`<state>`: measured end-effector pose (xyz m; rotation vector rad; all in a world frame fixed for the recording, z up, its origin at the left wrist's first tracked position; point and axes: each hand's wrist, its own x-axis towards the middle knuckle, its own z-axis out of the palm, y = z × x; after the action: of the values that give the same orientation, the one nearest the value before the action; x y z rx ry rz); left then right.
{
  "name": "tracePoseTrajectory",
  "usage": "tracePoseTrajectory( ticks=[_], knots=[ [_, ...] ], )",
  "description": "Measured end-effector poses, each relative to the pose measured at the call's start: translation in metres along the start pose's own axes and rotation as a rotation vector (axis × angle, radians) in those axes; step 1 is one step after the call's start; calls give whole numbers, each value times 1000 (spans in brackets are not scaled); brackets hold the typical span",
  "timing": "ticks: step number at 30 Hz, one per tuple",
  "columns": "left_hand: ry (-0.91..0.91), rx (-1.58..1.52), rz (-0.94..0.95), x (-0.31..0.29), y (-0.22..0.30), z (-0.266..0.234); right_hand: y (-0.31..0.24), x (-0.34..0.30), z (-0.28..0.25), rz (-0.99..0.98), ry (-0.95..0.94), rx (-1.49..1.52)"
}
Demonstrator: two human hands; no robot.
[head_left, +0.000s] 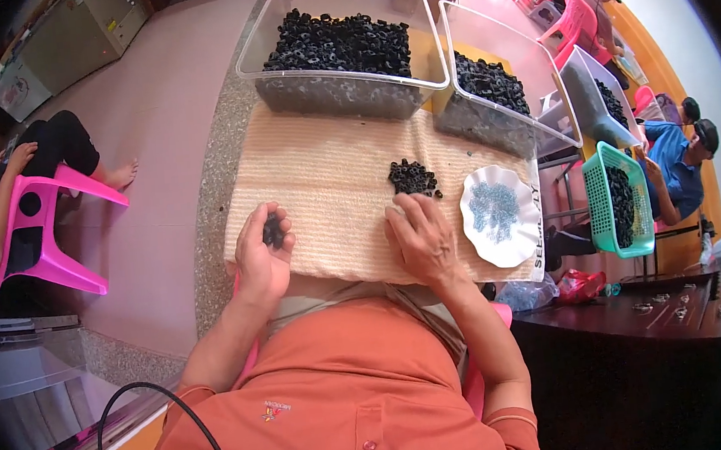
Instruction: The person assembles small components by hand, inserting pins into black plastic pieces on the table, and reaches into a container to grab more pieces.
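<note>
My left hand (264, 255) is cupped over the left part of the cloth-covered table, palm turned up. Its fingers curl around some small black parts (273, 232). To the right, my right hand (423, 238) is held low over the cloth with its back up and fingers bent together; whatever they may pinch is out of sight. Just beyond its fingers lies a small heap of black ring-like parts (410, 178). A white scalloped plate (481, 247) beside the right hand holds many tiny clear-bluish pieces (494, 207).
Across the ribbed beige cloth (312, 156) stand two clear tubs (339, 81) (488, 111) of black parts. A green basket (600, 204) of black parts is at right. Pink chair (52, 226) and seated person at left; other people sit at far right.
</note>
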<state>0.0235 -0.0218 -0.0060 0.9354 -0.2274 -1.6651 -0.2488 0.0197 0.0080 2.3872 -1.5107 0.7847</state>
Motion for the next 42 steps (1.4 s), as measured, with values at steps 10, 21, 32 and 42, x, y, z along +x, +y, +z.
tracePoseTrajectory(
  ticks=[10,21,32,42],
  knots=[
    [14,-4,17,3,9,-10,-24,-24,-9,47,10,80],
    [-69,55,-45,11,14,5,-30,-26,-15,134,-1,168],
    [-638,1487,1284,65,-37,74,-28,-29,-16,125,-18,157],
    [-753,1510,1169,49,-22,75,-29,-27,-21,116,-45,139]
  ],
)
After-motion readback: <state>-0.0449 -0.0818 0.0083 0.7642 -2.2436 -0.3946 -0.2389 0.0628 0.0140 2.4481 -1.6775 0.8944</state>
